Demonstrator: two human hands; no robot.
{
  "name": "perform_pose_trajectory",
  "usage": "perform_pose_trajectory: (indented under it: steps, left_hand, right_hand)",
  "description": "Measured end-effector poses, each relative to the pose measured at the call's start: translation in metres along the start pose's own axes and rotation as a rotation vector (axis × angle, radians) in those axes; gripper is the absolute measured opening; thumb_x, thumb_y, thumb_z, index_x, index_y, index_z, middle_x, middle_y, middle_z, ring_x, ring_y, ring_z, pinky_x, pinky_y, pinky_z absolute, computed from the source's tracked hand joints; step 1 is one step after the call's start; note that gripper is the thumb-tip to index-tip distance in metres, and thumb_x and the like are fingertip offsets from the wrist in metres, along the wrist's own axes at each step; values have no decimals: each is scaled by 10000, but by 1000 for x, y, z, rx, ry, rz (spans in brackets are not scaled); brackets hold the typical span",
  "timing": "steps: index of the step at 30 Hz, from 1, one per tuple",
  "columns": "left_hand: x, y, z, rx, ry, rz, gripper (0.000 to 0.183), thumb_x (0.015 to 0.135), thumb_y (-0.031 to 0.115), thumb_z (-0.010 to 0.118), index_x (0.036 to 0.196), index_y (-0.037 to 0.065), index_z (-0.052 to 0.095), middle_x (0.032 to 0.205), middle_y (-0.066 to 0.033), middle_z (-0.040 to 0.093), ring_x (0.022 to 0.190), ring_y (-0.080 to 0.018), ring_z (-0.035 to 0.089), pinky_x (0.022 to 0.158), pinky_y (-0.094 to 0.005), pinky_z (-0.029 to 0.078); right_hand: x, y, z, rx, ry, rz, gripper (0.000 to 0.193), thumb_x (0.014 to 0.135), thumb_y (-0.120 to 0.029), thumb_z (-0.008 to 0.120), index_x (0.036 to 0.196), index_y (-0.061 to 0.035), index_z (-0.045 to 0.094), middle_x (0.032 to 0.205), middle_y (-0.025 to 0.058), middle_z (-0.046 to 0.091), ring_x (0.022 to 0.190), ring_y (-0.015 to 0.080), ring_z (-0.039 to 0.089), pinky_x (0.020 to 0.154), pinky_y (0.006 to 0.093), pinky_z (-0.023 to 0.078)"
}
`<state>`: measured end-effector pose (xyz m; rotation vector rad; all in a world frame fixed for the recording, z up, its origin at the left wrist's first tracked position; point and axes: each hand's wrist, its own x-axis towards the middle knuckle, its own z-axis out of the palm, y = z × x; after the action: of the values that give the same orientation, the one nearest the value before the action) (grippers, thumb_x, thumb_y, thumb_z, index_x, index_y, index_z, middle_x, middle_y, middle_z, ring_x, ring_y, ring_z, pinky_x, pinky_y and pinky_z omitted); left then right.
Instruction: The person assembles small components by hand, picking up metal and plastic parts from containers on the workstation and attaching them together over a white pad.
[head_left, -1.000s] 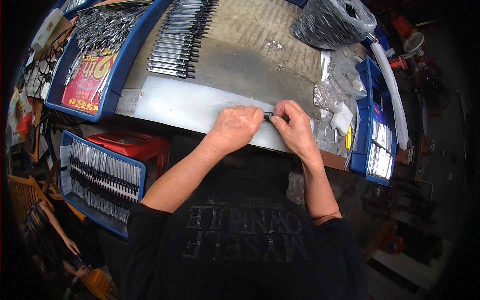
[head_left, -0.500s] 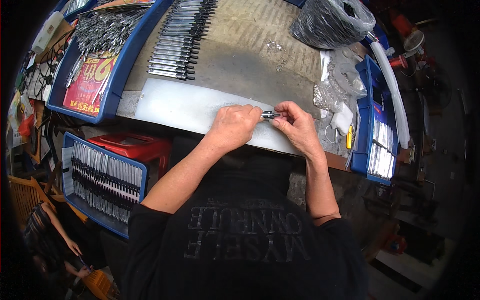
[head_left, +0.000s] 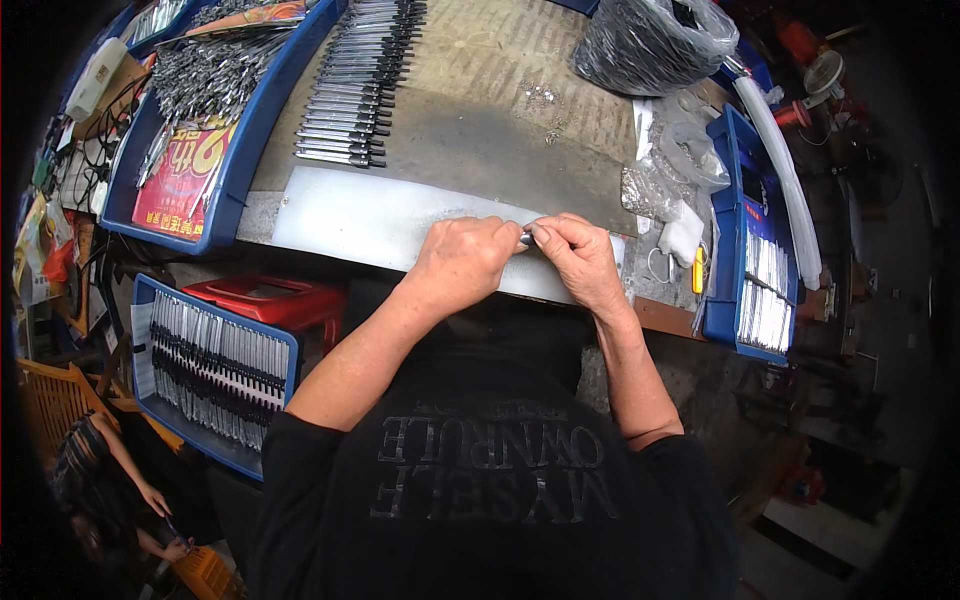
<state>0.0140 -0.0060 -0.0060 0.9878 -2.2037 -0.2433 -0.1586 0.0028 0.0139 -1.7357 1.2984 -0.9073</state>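
Observation:
Over a white board [head_left: 345, 215] at the bench's front edge, my two hands come together. My left hand [head_left: 462, 258] is closed around a slim silver-and-black rod [head_left: 526, 239], most of it hidden in the fist. The thumb and fingers of my right hand [head_left: 580, 258] pinch the rod's exposed end. Beyond the board on the left lies a long row of similar silver rods with black ends [head_left: 345, 135], side by side.
A blue bin [head_left: 222, 215] of loose metal parts stands left; another blue tray [head_left: 290, 400] of rods sits lower, beside a red stool [head_left: 270, 295]. Right are a plastic bag of dark parts [head_left: 650, 45], a yellow-handled tool [head_left: 698, 270] and a blue box [head_left: 722, 325]. Another person works lower left.
My right hand has moved left, close against my left hand, and its fingers now cover the rod's dark end. The view has shifted slightly.

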Motion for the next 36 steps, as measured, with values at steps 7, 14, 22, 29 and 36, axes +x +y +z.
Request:
perform_pose_trajectory:
  steps: [7,14,22,29,36]
  left_hand:
    - [3,17,-11,109,26,-22,125,726,125,618,728,56,515,564,-60,510,495,-212,555,423,-324,433]
    - [5,19,-18,6,16,21,115,717,102,616,734,59,510,563,-57,502,509,-213,554,442,-334,435]
    - [7,24,-20,86,33,-3,116,717,93,612,745,56,506,569,-53,498,508,-214,548,450,-331,435]
    - [4,18,-20,55,1,-3,112,716,96,612,771,56,523,578,-60,506,519,-237,551,461,-343,437]
    - [5,22,-25,36,6,17,106,704,80,610,762,56,525,574,-60,501,510,-233,545,453,-343,434]
  right_hand:
    - [-6,-2,10,22,169,-53,164,829,-139,580,837,15,634,689,80,572,628,136,514,565,257,405]
    - [-10,-13,2,104,116,-28,143,821,-116,590,811,23,624,695,74,574,640,136,510,565,257,402]
    - [-10,-6,9,198,204,15,178,848,-143,564,796,19,615,684,47,565,638,92,477,565,239,389]
    - [-9,-11,8,257,146,63,191,844,-153,576,770,18,617,651,0,541,625,49,442,537,227,374]
    - [-6,-12,3,144,132,-128,160,823,-125,589,748,14,609,620,36,531,586,105,469,523,245,372]
